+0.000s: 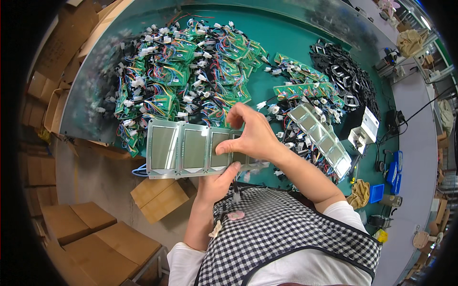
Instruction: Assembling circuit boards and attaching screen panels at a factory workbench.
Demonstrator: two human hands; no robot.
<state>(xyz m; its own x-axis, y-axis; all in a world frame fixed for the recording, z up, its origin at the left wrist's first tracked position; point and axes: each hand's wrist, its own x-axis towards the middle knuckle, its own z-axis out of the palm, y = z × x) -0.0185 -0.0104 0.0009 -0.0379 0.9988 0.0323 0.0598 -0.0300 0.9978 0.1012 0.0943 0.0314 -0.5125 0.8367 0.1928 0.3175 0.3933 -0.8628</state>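
Note:
A strip of display boards (pixel 194 147), with several grey-green screens in a row, is held tilted in front of my apron. My left hand (pixel 217 185) grips its lower edge from below, thumb in front and the other fingers hidden behind. Over the right part of the strip, my right hand (pixel 255 133) has its thumb against a screen and its fingers bent at the upper edge. Blurred wires and white connectors hang below the hands. Another strip of display boards (pixel 320 139) lies on wired boards to the right.
Green wired circuit boards (pixel 174 74) cover the left of the green table (pixel 281 33). Black plastic frames (pixel 341 71) are piled at the far right, behind a white box-shaped device (pixel 365 128). Cardboard boxes (pixel 112 250) stand at lower left. Blue trays (pixel 377 193) sit at right.

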